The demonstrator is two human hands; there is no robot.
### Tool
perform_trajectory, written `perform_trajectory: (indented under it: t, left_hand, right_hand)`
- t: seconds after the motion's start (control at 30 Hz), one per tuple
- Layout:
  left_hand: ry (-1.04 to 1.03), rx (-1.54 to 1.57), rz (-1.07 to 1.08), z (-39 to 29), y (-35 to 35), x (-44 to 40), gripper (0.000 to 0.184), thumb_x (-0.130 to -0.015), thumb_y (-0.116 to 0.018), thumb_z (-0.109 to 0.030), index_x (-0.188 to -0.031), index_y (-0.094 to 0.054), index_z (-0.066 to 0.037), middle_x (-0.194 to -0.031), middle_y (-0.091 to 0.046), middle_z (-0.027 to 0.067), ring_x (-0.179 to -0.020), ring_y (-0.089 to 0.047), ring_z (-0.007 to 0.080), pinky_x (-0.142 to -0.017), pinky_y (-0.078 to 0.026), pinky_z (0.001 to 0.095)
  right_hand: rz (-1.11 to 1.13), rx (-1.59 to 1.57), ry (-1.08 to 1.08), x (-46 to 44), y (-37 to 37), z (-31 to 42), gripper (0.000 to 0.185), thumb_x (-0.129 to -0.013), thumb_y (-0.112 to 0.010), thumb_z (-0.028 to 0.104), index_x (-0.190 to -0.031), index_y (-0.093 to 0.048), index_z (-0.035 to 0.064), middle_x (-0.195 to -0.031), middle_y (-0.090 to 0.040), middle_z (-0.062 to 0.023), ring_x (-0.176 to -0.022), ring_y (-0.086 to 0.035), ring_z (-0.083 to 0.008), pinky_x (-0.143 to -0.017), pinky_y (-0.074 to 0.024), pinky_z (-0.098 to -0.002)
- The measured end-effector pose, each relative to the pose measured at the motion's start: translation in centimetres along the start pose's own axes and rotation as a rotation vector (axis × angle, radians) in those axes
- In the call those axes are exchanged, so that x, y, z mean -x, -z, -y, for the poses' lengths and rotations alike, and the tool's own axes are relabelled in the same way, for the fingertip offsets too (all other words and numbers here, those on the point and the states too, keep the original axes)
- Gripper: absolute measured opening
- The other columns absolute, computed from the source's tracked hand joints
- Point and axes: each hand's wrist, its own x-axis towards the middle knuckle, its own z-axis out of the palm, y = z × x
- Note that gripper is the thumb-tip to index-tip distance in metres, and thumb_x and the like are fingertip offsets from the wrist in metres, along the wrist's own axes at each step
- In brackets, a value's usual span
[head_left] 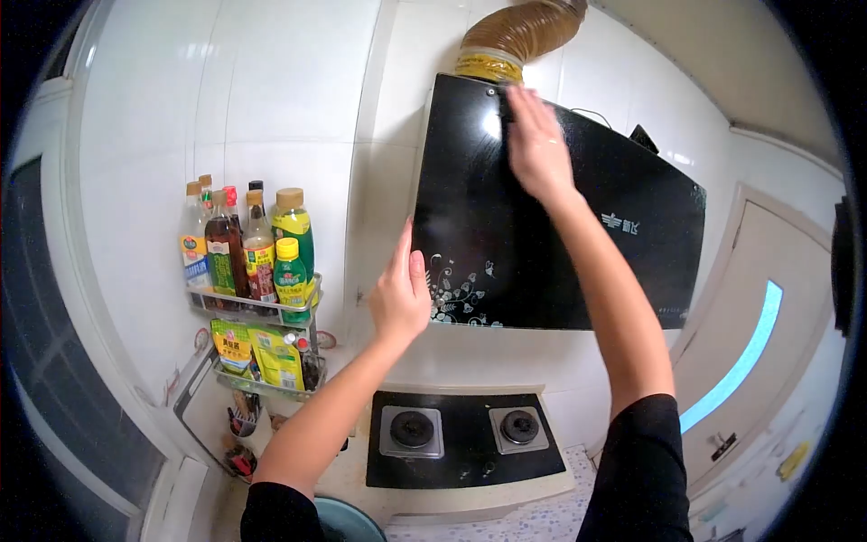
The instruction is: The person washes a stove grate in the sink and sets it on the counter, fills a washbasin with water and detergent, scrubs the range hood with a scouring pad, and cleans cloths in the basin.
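Note:
The glossy black range hood (pixel 578 199) is mounted on the wall above the stove, with a white floral pattern at its lower left and a small logo at right. My right hand (pixel 540 149) lies against the upper part of its front panel, fingers stretched out and slightly blurred. No cloth shows under that palm, though its underside is hidden. At the hood's left edge is my left hand (pixel 400 294), its fingers straight and pointing up along the side. Nothing is visible in its grasp. A brown flexible duct (pixel 528 36) with yellow tape rises from the hood's top.
Below is a gas stove (pixel 465 465) with two burners. Several sauce bottles (pixel 257 244) crowd a wall rack (pixel 248 316) at left, with seasoning bags (pixel 278 357) beneath. A teal basin (pixel 348 522) sits at the bottom. On the right stands a door (pixel 741 289).

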Motion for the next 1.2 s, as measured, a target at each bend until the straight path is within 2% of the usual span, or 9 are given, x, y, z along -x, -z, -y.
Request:
perform_trajectory:
  t: [0.17, 0.27, 0.37, 0.47, 0.57, 0.7, 0.83, 1.0, 1.2]
  left_hand:
    - [-0.009, 0.062, 0.024, -0.1, 0.2, -0.1, 0.049, -0.104, -0.042, -0.027, -0.152, -0.038, -0.017, -0.140, -0.055, 0.0192, -0.116, -0.060, 0.0431, -0.092, -0.051, 0.0487]
    - [-0.266, -0.092, -0.204, 0.0, -0.2, -0.5, 0.054, -0.100, -0.050, -0.022, -0.152, -0.038, -0.011, -0.152, -0.043, 0.0157, -0.134, -0.046, 0.0393, -0.108, -0.038, 0.0512]
    - [-0.605, -0.388, -0.038, -2.7, 2.3, -1.3, 0.058, -0.096, -0.054, -0.015, -0.151, -0.038, -0.003, -0.158, -0.032, 0.0149, -0.145, -0.027, 0.0382, -0.117, -0.023, 0.0501]
    - [-0.726, -0.414, 0.067, -5.1, 1.5, -2.7, 0.057, -0.092, -0.061, -0.014, -0.146, -0.046, -0.003, -0.134, -0.059, 0.0120, -0.129, -0.052, 0.0308, -0.112, -0.034, 0.0503]
    - [-0.842, -0.391, 0.047, -4.6, 0.2, -3.3, 0.046, -0.089, -0.064, -0.016, -0.135, -0.060, -0.008, -0.117, -0.069, 0.0073, -0.114, -0.062, 0.0261, -0.107, -0.040, 0.0497]
    - [-1.017, -0.551, 0.022, -4.9, 0.2, -2.7, 0.031, -0.083, -0.063, -0.014, -0.113, -0.074, -0.017, -0.110, -0.070, 0.0035, -0.104, -0.063, 0.0209, -0.104, -0.043, 0.0488]
    - [-1.010, -0.644, -0.031, -5.4, 0.4, -8.4, 0.033, -0.084, -0.062, -0.012, -0.115, -0.071, -0.016, -0.113, -0.068, 0.0034, -0.108, -0.061, 0.0222, -0.103, -0.043, 0.0500]
    - [-0.852, -0.599, -0.169, -6.9, -0.1, -19.0, 0.035, -0.086, -0.066, -0.010, -0.120, -0.069, -0.018, -0.121, -0.066, 0.0048, -0.105, -0.062, 0.0271, -0.089, -0.053, 0.0387]
    - [-0.942, -0.559, -0.066, -6.6, -0.7, -15.0, 0.037, -0.082, -0.067, -0.006, -0.117, -0.071, -0.017, -0.120, -0.067, 0.0060, -0.106, -0.063, 0.0267, -0.089, -0.055, 0.0382]
  right_hand:
    - [0.227, -0.244, 0.248, 3.3, 1.5, 8.3, 0.058, -0.083, -0.057, 0.004, -0.141, -0.048, 0.0016, -0.147, -0.047, -0.0187, -0.138, -0.043, -0.0363, -0.116, -0.0324, -0.0504]
    - [0.346, -0.329, 0.273, 6.7, 3.8, 8.5, 0.057, -0.084, -0.054, 0.000, -0.140, -0.047, 0.0019, -0.149, -0.046, -0.0183, -0.139, -0.043, -0.0363, -0.117, -0.0322, -0.0503]
    - [0.373, -0.431, 0.257, 8.0, 4.3, 7.2, 0.051, -0.086, -0.052, -0.003, -0.136, -0.043, -0.0016, -0.148, -0.046, -0.0213, -0.136, -0.045, -0.0392, -0.115, -0.0348, -0.0502]
    - [0.308, -0.540, 0.253, 9.2, 4.0, 5.6, 0.045, -0.084, -0.058, -0.004, -0.126, -0.043, -0.0037, -0.145, -0.044, -0.0286, -0.133, -0.046, -0.0448, -0.110, -0.0422, -0.0489]
    - [0.308, -0.583, 0.134, 11.0, 6.3, 5.3, 0.054, -0.077, -0.073, 0.003, -0.123, -0.046, -0.0015, -0.145, -0.040, -0.0278, -0.133, -0.046, -0.0445, -0.109, -0.0432, -0.0499]
    - [0.377, -0.192, 0.052, 17.2, 11.8, 4.1, 0.068, -0.078, -0.075, 0.013, -0.138, -0.046, 0.0014, -0.148, -0.043, -0.0209, -0.139, -0.040, -0.0399, -0.116, -0.0308, -0.0527]
    - [0.275, 0.030, -0.177, 26.8, 13.8, 1.5, 0.067, -0.085, -0.069, 0.017, -0.145, -0.043, 0.0029, -0.151, -0.041, -0.0185, -0.143, -0.036, -0.0378, -0.117, -0.0242, -0.0562]
    - [0.189, 0.158, -0.330, 32.8, 14.4, -0.6, 0.056, -0.095, -0.060, 0.023, -0.146, -0.044, 0.0043, -0.154, -0.040, -0.0164, -0.145, -0.032, -0.0381, -0.119, -0.0178, -0.0572]
    - [0.121, 0.065, -0.583, 40.4, 16.2, -0.3, 0.055, -0.098, -0.053, 0.013, -0.149, -0.036, 0.0014, -0.156, -0.035, -0.0196, -0.147, -0.027, -0.0386, -0.120, -0.0144, -0.0548]
